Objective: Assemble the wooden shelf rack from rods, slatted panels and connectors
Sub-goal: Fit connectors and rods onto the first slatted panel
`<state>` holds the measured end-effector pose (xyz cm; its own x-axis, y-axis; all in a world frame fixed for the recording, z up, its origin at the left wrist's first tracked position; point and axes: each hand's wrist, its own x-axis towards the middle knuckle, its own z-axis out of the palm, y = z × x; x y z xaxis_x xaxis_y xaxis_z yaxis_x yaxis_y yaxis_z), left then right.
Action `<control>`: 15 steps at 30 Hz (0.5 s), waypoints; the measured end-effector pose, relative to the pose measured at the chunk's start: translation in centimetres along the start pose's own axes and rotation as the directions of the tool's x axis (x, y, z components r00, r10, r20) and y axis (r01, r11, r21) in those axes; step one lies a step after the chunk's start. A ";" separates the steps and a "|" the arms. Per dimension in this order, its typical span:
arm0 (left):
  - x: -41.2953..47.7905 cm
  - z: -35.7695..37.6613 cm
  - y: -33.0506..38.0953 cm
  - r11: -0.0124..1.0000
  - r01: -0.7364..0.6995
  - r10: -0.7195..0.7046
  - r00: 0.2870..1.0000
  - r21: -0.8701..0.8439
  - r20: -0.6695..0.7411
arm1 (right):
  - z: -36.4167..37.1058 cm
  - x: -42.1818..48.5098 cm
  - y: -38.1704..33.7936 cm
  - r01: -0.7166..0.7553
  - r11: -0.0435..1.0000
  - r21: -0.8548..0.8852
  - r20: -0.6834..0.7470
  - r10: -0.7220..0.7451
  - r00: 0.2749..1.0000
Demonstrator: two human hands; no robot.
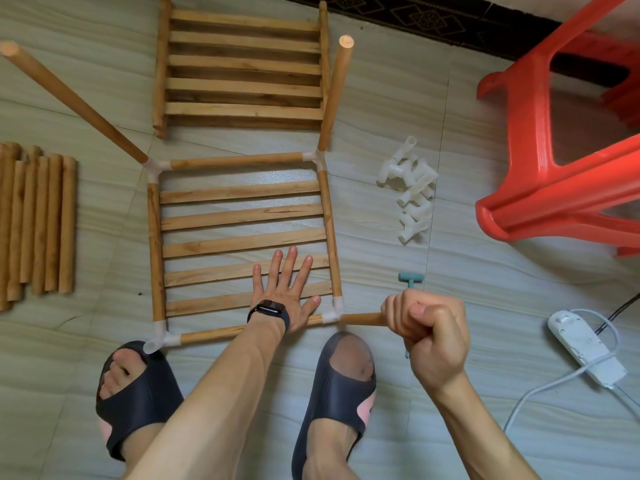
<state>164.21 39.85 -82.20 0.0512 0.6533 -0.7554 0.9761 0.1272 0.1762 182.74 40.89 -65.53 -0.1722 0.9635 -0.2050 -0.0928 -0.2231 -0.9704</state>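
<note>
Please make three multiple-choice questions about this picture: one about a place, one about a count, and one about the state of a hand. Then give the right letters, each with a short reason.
1. Where does the pile of loose white connectors lie, relative to the framed panel?
A. on top of it
B. on the floor to its right
C. on the floor to its left

2. How many slats does the framed panel have?
A. three
B. eight
C. five

3. What does the right hand do?
A. grips a rod at the near right corner connector
B. lies flat on the floor
C. hangs open and holds nothing

Answers:
1 B, the pile lies on the tiles beyond the panel's right side.
2 C, five slats show across the panel.
3 A, its fingers curl round the rod, whose end is at that connector.
</note>
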 end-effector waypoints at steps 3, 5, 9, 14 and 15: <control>0.0 -0.1 0.1 1.000 0.003 -0.003 1.000 0.000 0.011 | -0.4 0.6 0.0 0.008 1.000 0.008 -0.015 -0.008 1.000; 0.0 -0.1 0.1 1.000 0.005 -0.005 1.000 -0.002 0.011 | -0.2 0.2 0.3 0.019 0.998 -0.059 0.015 -0.018 1.000; 0.0 0.0 0.1 1.000 0.003 -0.003 1.000 -0.004 0.012 | 1.1 -1.5 1.2 0.092 0.965 -0.247 0.162 -0.053 0.985; 0.0 -0.1 0.1 1.000 0.008 -0.008 1.000 -0.010 0.014 | 1.5 -1.9 1.7 0.166 0.947 -0.276 0.241 -0.098 0.965; 0.0 -0.1 0.1 1.000 0.013 -0.013 1.000 -0.011 0.012 | 1.5 -1.8 1.7 0.165 0.947 -0.275 0.244 -0.097 0.965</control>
<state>164.30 39.93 -82.13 0.0414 0.6423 -0.7653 0.9742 0.1440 0.1736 181.45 38.60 -66.58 -0.3966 0.9151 -0.0723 0.1535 -0.0115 -0.9881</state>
